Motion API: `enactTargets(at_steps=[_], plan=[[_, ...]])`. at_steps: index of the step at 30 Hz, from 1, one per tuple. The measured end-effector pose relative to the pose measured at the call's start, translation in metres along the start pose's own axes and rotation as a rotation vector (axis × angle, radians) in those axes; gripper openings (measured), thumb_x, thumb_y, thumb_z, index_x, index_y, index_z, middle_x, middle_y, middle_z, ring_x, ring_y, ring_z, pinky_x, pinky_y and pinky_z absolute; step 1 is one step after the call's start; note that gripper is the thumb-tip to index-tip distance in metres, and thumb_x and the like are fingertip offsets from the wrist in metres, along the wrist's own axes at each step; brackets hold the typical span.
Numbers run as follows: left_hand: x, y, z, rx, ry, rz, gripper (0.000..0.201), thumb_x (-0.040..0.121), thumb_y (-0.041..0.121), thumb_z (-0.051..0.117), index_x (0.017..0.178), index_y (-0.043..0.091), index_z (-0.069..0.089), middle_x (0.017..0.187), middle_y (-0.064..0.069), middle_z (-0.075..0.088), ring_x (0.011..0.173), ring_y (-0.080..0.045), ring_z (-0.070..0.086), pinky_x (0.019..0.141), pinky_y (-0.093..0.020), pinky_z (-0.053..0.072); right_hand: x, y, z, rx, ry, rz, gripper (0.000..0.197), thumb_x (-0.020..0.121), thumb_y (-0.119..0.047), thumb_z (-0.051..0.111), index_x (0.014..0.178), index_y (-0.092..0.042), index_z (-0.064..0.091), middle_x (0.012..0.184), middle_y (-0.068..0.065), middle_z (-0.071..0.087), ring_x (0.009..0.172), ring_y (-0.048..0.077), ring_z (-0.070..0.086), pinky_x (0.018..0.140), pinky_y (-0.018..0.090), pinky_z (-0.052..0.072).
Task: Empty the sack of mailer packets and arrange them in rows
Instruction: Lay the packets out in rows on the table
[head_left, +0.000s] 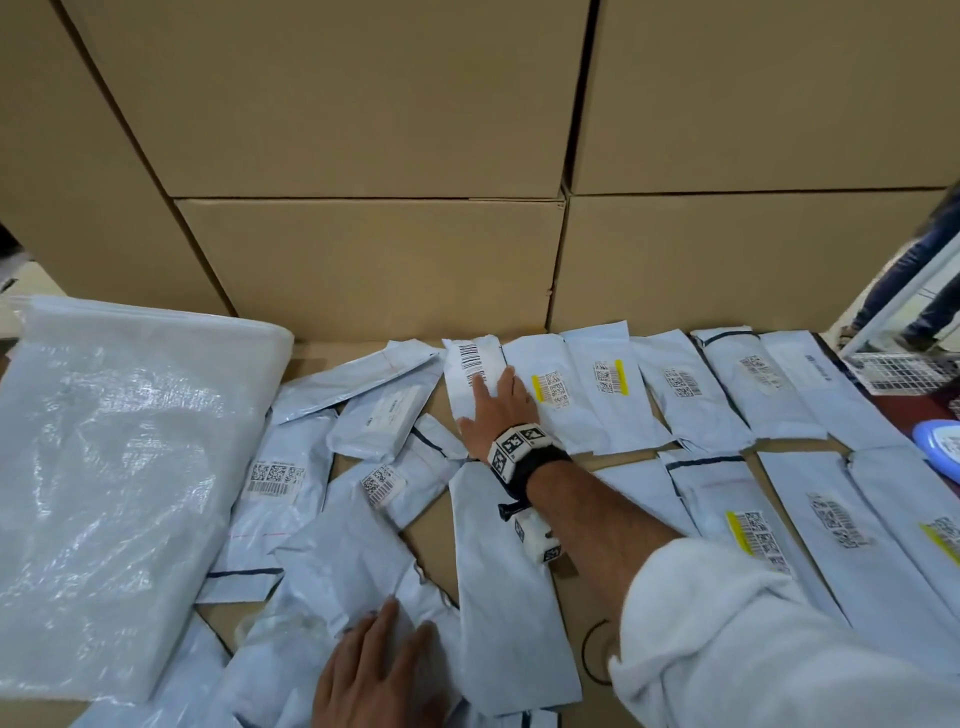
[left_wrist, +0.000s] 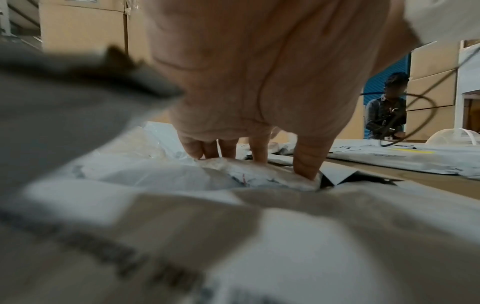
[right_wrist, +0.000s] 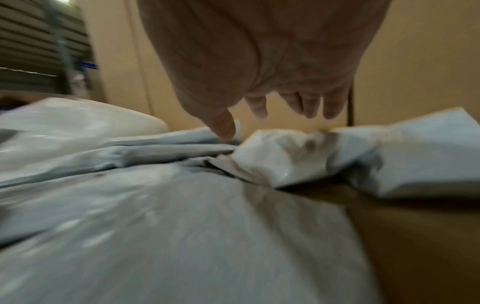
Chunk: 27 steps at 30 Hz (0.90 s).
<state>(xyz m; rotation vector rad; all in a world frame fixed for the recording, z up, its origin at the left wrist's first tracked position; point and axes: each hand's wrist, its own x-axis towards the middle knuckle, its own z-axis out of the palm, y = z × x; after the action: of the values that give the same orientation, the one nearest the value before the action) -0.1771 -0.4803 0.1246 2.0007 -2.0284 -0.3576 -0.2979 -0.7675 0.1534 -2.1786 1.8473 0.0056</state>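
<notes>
A flat white woven sack (head_left: 119, 493) lies at the left. Grey-white mailer packets sit in a loose pile (head_left: 332, 467) beside it. More packets stand side by side in a back row (head_left: 608, 384) and a front row (head_left: 727, 514) to the right. My right hand (head_left: 493, 405) reaches forward, fingers straight, and lies on a barcode-labelled packet (head_left: 470, 374) at the left end of the back row; the right wrist view, blurred, has the hand (right_wrist: 272, 115) just over crumpled packets. My left hand (head_left: 379, 670) rests on a packet at the pile's near edge, fingertips (left_wrist: 228, 150) pressing the plastic.
Stacked cardboard boxes (head_left: 363, 260) form a wall right behind the back row. The packets lie on a brown cardboard surface (head_left: 613, 457). A blue round object (head_left: 943, 447) and a wire basket (head_left: 904, 371) sit at the right edge. Another person (left_wrist: 387, 111) stands beyond.
</notes>
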Motion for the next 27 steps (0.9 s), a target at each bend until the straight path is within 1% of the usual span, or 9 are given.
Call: enactTargets(at_steps=[2,5,8,11,14,17,19,23,27], plan=[[0.001,-0.002,-0.007,0.009,-0.011,-0.015,0.064,0.05,0.06,0.051,0.104,0.035,0.073,0.115,-0.009,0.072,0.107,-0.022,0.051,0.108,-0.014,0.021,-0.035,-0.005,-0.015,0.017,0.098,-0.078,0.072,0.095,-0.049,0.054,0.154,-0.02,0.025,0.163,0.024,0.009,0.149,0.039,0.016,0.119,0.051,0.022],[0.0,-0.005,-0.02,0.01,-0.13,-0.045,0.066,0.055,0.058,0.049,0.106,0.026,0.076,0.117,-0.006,0.071,0.104,-0.024,0.066,0.088,-0.028,0.04,-0.12,-0.009,-0.014,0.046,0.138,-0.139,0.066,0.083,-0.058,0.059,0.134,-0.018,0.047,0.141,0.018,0.036,0.129,0.038,0.036,0.103,0.049,0.04],[0.0,-0.008,-0.026,0.018,-0.187,-0.084,0.063,0.06,0.047,0.048,0.111,0.018,0.073,0.121,-0.005,0.069,0.101,-0.027,0.07,0.079,-0.036,0.057,-0.184,-0.007,0.005,0.015,-0.021,-0.019,0.076,0.076,-0.07,0.058,0.129,-0.017,0.048,0.136,0.016,0.037,0.125,0.036,0.035,0.1,0.048,0.04],[-0.006,-0.003,-0.026,0.058,-0.174,-0.067,0.063,0.062,0.037,0.054,0.121,0.019,0.067,0.131,-0.005,0.063,0.115,-0.03,0.063,0.086,-0.043,0.055,-0.211,-0.002,0.022,-0.011,-0.175,0.12,0.1,0.071,-0.079,0.056,0.146,-0.017,0.033,0.142,0.015,0.029,0.13,0.037,0.029,0.103,0.05,0.036],[-0.009,0.007,-0.031,0.068,-0.158,-0.083,0.063,0.063,0.033,0.057,0.124,0.021,0.064,0.137,-0.007,0.057,0.123,-0.032,0.055,0.096,-0.046,0.05,-0.217,-0.001,0.024,0.042,-0.202,0.159,0.091,0.079,-0.063,0.059,0.15,-0.017,0.026,0.144,0.017,0.027,0.132,0.037,0.029,0.105,0.049,0.036],[-0.011,0.015,-0.036,0.068,-0.18,-0.074,0.056,0.063,0.035,0.052,0.114,0.02,0.067,0.126,-0.009,0.062,0.11,-0.035,0.061,0.087,-0.048,0.054,-0.218,0.004,0.007,0.134,-0.19,0.142,0.058,0.091,-0.039,0.059,0.139,-0.016,0.036,0.138,0.016,0.041,0.124,0.036,0.044,0.099,0.043,0.042],[-0.012,0.016,-0.037,0.06,-0.178,-0.049,0.058,0.064,0.037,0.045,0.113,0.017,0.067,0.122,-0.01,0.064,0.103,-0.036,0.063,0.082,-0.047,0.055,-0.221,0.017,-0.01,0.265,-0.16,0.131,0.047,0.095,-0.028,0.053,0.138,-0.017,0.038,0.132,0.014,0.053,0.116,0.035,0.056,0.093,0.041,0.046],[-0.014,0.019,-0.038,0.023,-0.156,-0.067,0.06,0.072,0.035,0.051,0.129,0.024,0.06,0.14,-0.007,0.054,0.125,-0.031,0.052,0.1,-0.047,0.044,-0.231,0.064,-0.021,0.603,0.016,0.265,0.038,0.09,-0.011,0.054,0.128,-0.018,0.049,0.12,0.01,0.067,0.103,0.032,0.065,0.084,0.034,0.051],[-0.015,0.027,-0.034,0.016,-0.154,-0.023,0.053,0.078,0.032,0.054,0.131,0.028,0.056,0.144,-0.004,0.05,0.129,-0.028,0.048,0.104,-0.046,0.041,-0.232,0.092,-0.002,0.714,0.047,0.375,0.05,0.087,-0.009,0.063,0.133,-0.02,0.046,0.128,0.006,0.059,0.116,0.027,0.059,0.095,0.035,0.05]])
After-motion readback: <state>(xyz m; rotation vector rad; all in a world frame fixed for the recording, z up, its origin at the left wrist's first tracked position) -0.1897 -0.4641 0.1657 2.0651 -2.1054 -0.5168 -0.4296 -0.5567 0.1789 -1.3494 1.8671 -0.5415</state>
